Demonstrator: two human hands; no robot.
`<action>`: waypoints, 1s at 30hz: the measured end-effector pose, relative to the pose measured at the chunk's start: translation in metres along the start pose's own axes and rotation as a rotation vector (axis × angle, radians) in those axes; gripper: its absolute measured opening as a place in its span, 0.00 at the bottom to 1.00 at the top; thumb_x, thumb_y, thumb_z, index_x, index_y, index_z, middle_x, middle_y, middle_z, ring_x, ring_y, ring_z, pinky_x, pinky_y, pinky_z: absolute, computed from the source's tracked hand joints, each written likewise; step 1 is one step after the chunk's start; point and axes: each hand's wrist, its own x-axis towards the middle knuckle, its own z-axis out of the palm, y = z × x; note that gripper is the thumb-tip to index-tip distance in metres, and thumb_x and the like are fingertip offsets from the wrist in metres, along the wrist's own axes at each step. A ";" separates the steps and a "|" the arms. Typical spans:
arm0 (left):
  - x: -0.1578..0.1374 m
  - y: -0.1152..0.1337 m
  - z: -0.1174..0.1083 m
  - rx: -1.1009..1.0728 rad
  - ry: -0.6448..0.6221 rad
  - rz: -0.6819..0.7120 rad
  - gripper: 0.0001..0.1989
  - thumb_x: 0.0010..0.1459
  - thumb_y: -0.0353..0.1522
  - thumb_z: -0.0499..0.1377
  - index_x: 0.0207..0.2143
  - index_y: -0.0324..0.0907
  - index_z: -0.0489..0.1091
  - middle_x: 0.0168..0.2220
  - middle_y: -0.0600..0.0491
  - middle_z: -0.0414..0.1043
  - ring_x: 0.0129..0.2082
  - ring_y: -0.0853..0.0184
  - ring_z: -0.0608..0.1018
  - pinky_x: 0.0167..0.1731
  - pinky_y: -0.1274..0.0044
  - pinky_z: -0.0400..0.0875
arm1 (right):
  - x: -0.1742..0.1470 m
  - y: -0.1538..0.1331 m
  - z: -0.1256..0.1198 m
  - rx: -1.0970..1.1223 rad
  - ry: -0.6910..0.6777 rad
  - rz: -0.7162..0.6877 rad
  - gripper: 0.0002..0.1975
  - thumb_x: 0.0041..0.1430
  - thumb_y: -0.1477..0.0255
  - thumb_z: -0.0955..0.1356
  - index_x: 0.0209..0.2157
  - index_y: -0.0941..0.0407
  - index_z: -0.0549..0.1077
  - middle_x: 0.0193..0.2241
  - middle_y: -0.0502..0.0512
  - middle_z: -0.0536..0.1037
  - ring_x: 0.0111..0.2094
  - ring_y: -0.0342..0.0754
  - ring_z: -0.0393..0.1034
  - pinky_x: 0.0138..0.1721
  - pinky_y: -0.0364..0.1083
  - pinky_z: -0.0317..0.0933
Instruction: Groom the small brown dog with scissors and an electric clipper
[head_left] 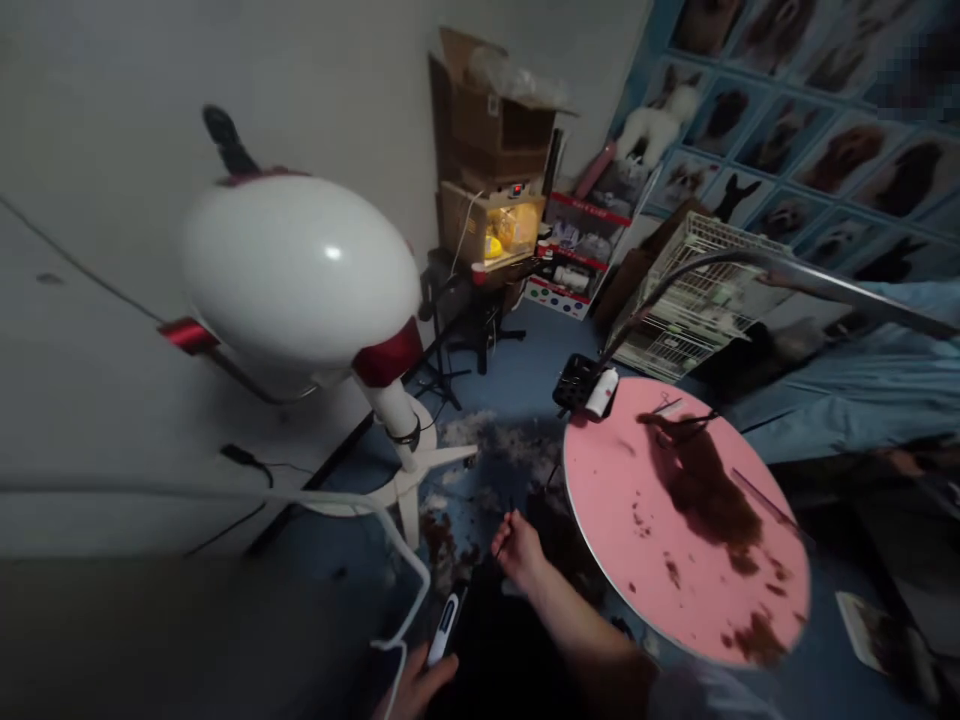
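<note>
My left hand (424, 688), at the bottom edge, is closed around a white hair clipper (444, 630) with a dark display panel. Its dark head points up and away from me. To the right, my right hand (519, 550) is raised over the floor with the fingers curled together in a pinch. A thin dark thing shows at the fingertips, too small and blurred to name. Right of that forearm stands a round pink table (600, 480). On it is a brown furry animal (697, 475), which looks like a dog, with loose brown hair tufts (757, 640) around it.
A large white dryer hood (300, 270) on a wheeled stand (420, 465) is at left. A white cable (405, 520) crosses near my left hand. A metal arm (720, 258) rises over the table beside a white bottle (601, 394). Someone in blue (847, 390) is at right.
</note>
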 end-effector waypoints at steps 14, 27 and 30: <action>-0.131 0.149 -0.020 0.658 -0.187 0.610 0.05 0.48 0.33 0.55 0.25 0.42 0.61 0.28 0.56 0.64 0.30 0.69 0.68 0.32 0.77 0.62 | -0.146 -0.164 -0.019 -0.789 -0.619 -0.314 0.07 0.52 0.70 0.72 0.25 0.60 0.77 0.22 0.48 0.76 0.27 0.42 0.65 0.32 0.40 0.57; -0.146 0.147 -0.003 0.744 -0.101 0.688 0.02 0.47 0.30 0.56 0.26 0.41 0.66 0.30 0.54 0.68 0.31 0.68 0.71 0.33 0.78 0.62 | -0.178 -0.173 -0.015 -1.443 -0.690 -0.774 0.10 0.61 0.76 0.64 0.28 0.59 0.75 0.25 0.53 0.76 0.27 0.42 0.66 0.32 0.41 0.57; -0.147 0.142 -0.001 0.734 -0.078 0.652 0.03 0.47 0.31 0.57 0.26 0.40 0.66 0.29 0.54 0.68 0.30 0.68 0.71 0.32 0.77 0.62 | -0.175 -0.166 -0.011 -1.515 -0.712 -0.807 0.10 0.62 0.77 0.64 0.29 0.59 0.75 0.25 0.54 0.77 0.27 0.43 0.67 0.32 0.41 0.57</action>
